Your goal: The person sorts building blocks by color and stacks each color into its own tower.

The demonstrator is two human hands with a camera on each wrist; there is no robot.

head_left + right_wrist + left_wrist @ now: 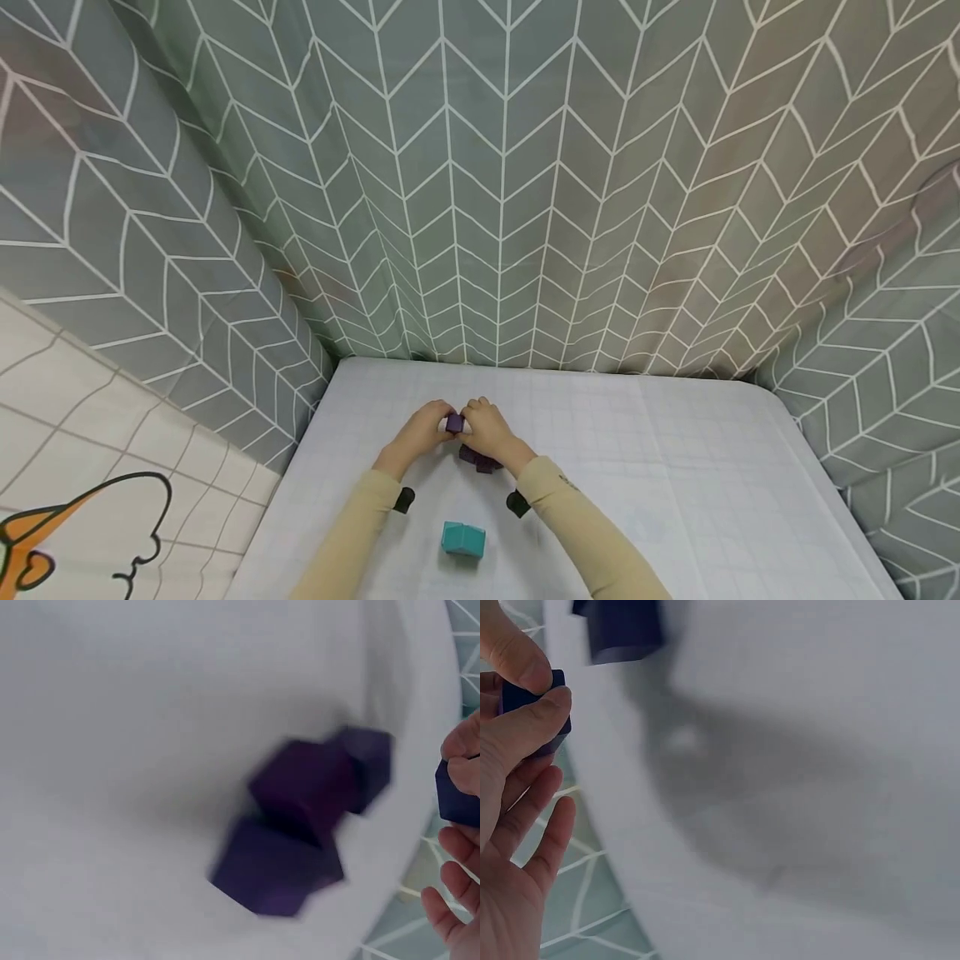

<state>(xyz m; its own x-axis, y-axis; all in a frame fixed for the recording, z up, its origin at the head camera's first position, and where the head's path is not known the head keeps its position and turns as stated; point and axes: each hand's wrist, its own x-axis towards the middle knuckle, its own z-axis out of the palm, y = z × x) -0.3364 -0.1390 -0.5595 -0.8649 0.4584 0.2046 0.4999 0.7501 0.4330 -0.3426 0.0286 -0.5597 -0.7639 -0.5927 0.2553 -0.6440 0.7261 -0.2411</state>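
Both hands meet over the far part of the table, at one small dark purple block (455,423). My left hand (422,432) pinches it from the left, thumb on its face, as the left wrist view shows with the block (564,724). From the other side my right hand (489,429) pinches the same block (456,799). White patches show at its sides in the head view; what they are I cannot tell. Just below the right hand lies a cluster of dark purple blocks (480,458), blurred in the right wrist view, where the blocks (300,787) touch or overlap.
A teal block (463,539) sits nearer the person, between the forearms. Black wrist cameras (405,500) hang at both sleeves. The white-covered table (675,467) extends to the right. Grey patterned curtains (510,208) border its far side and flanks.
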